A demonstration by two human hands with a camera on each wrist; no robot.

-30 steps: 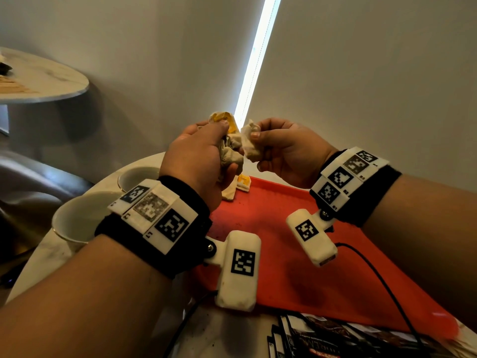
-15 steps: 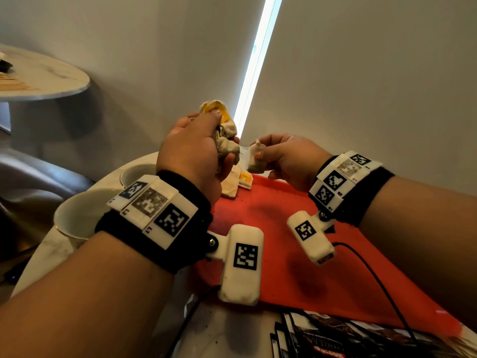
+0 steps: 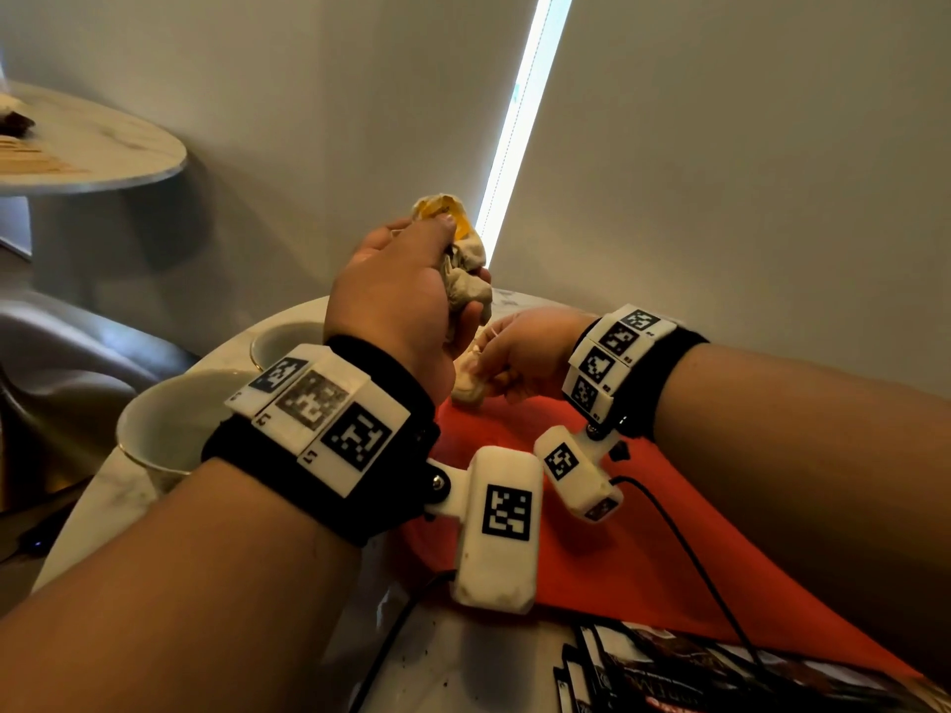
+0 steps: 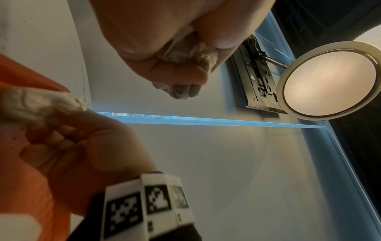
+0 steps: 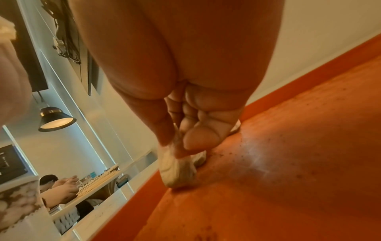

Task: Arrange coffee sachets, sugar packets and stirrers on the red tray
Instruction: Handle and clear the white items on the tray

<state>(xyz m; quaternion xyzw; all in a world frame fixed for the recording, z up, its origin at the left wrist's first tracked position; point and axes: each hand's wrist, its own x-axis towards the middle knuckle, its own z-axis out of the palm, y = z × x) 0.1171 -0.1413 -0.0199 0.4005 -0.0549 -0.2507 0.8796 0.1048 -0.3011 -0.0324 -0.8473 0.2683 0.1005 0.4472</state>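
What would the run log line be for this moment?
left hand: grips sachet bunch | right hand: sets one sachet on red tray

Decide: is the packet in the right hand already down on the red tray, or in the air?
Down. In the right wrist view the packet, pinched by the right hand, touches the red tray with its lower end.
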